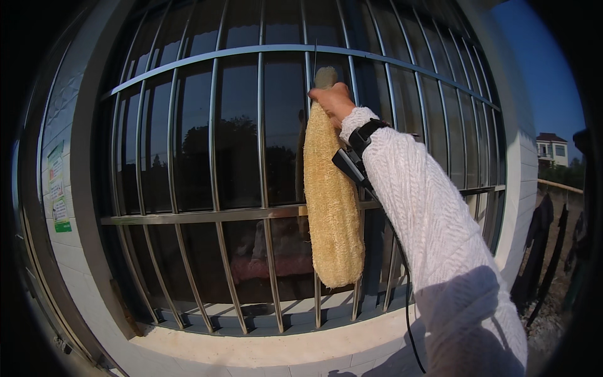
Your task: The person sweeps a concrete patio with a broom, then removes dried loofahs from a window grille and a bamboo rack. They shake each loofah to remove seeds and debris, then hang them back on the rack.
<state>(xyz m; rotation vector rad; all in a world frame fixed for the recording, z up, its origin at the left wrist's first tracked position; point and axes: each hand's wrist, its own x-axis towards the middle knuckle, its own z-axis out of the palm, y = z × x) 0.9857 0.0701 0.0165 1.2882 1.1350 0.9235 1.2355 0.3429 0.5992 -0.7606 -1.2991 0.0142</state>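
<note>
A long dried loofah sponge (333,202) hangs upright in front of a barred window. My right hand (334,101) grips it near its narrow top end, with the fingers closed around it, and the greyish tip shows above the hand. A thin wire or string rises beside that tip to the upper crossbar (282,48); whether it is tied there I cannot tell. The sleeve is white knit, with a black strap and a dark device at the wrist. My left hand is out of view.
Metal window bars (214,141) stand before dark glass, with a lower crossbar (188,217) and a pale sill (264,346) beneath. A poster (58,188) is on the tiled wall at left. Dark items hang from a pole (560,186) at right. A black cable (408,301) hangs below my arm.
</note>
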